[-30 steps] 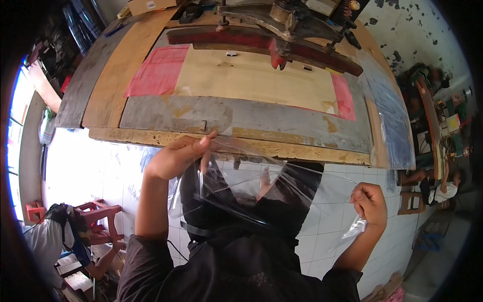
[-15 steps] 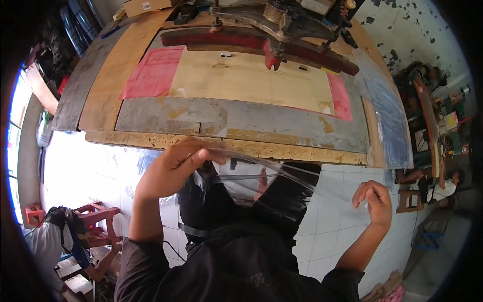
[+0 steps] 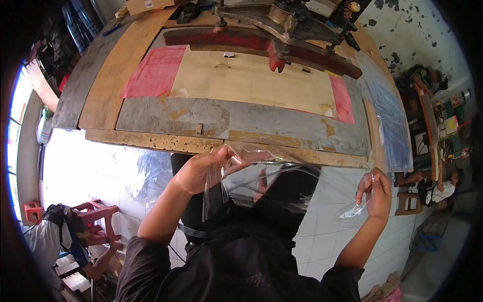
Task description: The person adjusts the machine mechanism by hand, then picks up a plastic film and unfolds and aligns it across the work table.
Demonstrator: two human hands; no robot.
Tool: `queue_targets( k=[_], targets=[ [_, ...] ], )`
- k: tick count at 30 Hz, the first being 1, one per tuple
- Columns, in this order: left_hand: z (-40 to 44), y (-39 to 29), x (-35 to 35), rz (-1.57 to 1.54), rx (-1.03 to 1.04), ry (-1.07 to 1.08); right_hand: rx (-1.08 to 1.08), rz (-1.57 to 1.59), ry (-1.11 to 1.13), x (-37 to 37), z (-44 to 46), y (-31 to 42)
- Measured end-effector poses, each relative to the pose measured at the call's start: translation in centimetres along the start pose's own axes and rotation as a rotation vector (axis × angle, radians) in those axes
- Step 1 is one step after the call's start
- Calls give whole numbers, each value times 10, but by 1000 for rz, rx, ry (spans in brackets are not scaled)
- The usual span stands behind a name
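A thin, wide sheet of clear, glossy plastic film (image 3: pixel 266 189) was held stretched in the air before the near edge of the broad brown wooden bench (image 3: pixel 151 142), above the person's black-clothed legs (image 3: pixel 195 206). Its left part was borne by the left hand (image 3: pixel 216 163), which was placed close against the bench's near edge; the fingers were partly straightened and covered by the film, and whether they were closed on it could not be told. Its far end was gripped by the right hand (image 3: pixel 376 195), just off the bench's right front corner, with the fingers curled inward and nearly closed on the film, a short crumpled tail being left hanging below them. On the bench, a pale yellow rectangular sheet (image 3: pixel 251 83) was flanked by a pinkish-red left panel (image 3: pixel 153 73) and a pinkish-red right panel (image 3: pixel 343 98), all laid over a worn grey board (image 3: pixel 176 113). The rear of the bench was spanned by a long dark-red metal bar (image 3: pixel 201 41). Bluish clear plastic sheets (image 3: pixel 392 133) were spread along the bench's right end. To the left of the bench's front, a red stool (image 3: pixel 100 221) was seen beside a seated co-worker (image 3: pixel 45 236).
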State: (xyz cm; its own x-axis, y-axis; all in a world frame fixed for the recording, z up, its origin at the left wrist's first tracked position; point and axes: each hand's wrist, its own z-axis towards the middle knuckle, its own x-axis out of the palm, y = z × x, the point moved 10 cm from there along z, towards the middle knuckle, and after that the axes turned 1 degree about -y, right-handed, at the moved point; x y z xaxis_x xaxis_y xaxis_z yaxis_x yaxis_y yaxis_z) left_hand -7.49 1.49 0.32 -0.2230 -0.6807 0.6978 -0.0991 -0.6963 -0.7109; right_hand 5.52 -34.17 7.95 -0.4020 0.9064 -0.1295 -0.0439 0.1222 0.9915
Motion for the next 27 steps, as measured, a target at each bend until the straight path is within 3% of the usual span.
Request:
queue_targets(
  k=[3, 7, 11, 13, 15, 17, 19, 21, 24, 26, 27],
  targets=[
    [2, 16, -19, -143, -47, -133, 42, -65, -26, -13, 2, -7],
    [-1, 17, -28, -175, -38, -15, 169, -98, 36, -23, -8, -11],
    [-3, -12, -8, 52, 11, -82, 231, -65, 142, -28, -20, -2],
    [-11, -15, -11, 242, -55, -70, 416, -127, 276, -20, -29, -8],
    [-19, -19, -16, 370, -92, -35, 459, -285, 289, -22, -31, -15],
    [-17, -21, 6, 491, -105, 149, 497, -444, 306, -26, -34, -29],
    [-15, -23, 16, 510, -42, 234, 417, -537, 313, -29, -35, -36],
    [-21, -13, 20, 395, -121, 332, 316, -714, 280, -25, -32, -33],
    [-24, -9, 25, 312, -132, 326, 212, -802, 140, -18, -35, -38],
    [-25, -11, 29, 223, -69, 314, -120, -1324, -176, -13, -39, -8],
    [-25, -9, 31, 224, -67, 308, -123, -1322, -170, -1, -43, -12]
  ],
)
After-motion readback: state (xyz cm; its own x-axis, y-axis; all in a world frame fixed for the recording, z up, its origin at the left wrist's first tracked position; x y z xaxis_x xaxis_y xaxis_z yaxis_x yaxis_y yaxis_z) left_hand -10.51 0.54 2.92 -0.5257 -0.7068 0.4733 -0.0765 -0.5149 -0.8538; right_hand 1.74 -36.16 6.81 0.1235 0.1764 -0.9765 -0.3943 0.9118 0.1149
